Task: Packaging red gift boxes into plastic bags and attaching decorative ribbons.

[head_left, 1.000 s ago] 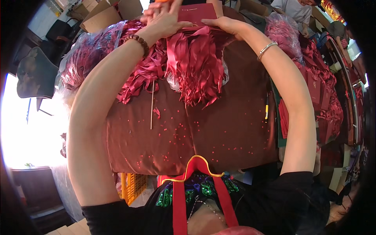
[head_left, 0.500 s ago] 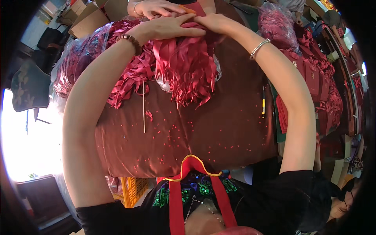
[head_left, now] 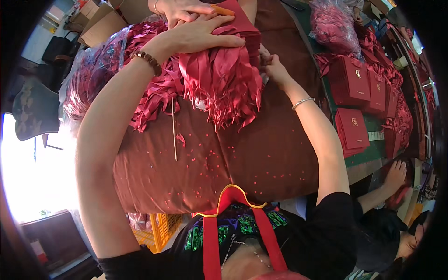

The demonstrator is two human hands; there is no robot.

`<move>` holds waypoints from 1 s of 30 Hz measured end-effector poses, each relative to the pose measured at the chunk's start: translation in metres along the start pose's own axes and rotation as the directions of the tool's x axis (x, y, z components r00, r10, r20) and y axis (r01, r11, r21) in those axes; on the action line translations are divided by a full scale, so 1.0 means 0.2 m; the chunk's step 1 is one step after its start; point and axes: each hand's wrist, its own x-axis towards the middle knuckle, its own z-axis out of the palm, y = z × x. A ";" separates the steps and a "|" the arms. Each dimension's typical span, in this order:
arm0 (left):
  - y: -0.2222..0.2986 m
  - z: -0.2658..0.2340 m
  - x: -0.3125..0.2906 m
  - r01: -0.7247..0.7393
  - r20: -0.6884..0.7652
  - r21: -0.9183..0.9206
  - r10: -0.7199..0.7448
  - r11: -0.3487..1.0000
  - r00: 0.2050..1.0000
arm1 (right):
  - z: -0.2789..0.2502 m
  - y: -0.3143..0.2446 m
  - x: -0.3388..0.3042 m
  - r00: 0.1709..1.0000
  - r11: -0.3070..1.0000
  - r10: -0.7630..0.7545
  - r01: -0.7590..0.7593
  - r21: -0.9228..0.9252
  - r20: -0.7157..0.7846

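Observation:
A thick stack of dark red paper bags lies at the far middle of the table, its red ribbons hanging toward me. My left hand lies flat over the top of the stack and the ribbon ends, fingers stretched out. Beside the stack's right side, my right hand has its fingers curled together; what they pinch is hidden, though some clear plastic shows close by. Across from me, another person's hand presses on the stack next to mine, near an orange piece.
A brown cloth with red specks covers the table; a thin stick lies on it. Plastic-wrapped ribbons sit at left. More red bags and a plastic bundle are at right. A co-worker's hand shows lower right.
My right hand has left the top of the stack and moved down to its right side. My left hand stays on top. The red bags at right have come into fuller view.

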 end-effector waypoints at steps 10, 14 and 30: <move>0.03 0.00 -0.03 0.072 -0.070 0.120 -0.064 0.990 0.995 | 0.11 0.02 -0.08 0.995 0.919 -0.094 0.104 -0.380 0.043; 0.01 0.01 -0.03 0.076 -0.048 0.021 -0.075 0.997 0.996 | 0.11 -0.10 -0.25 0.980 0.734 -0.192 0.179 -0.655 0.053; 0.15 -0.08 -0.02 0.177 0.081 0.144 -0.190 0.974 0.979 | 0.03 0.01 -0.35 0.580 0.101 -0.429 0.793 -0.601 0.693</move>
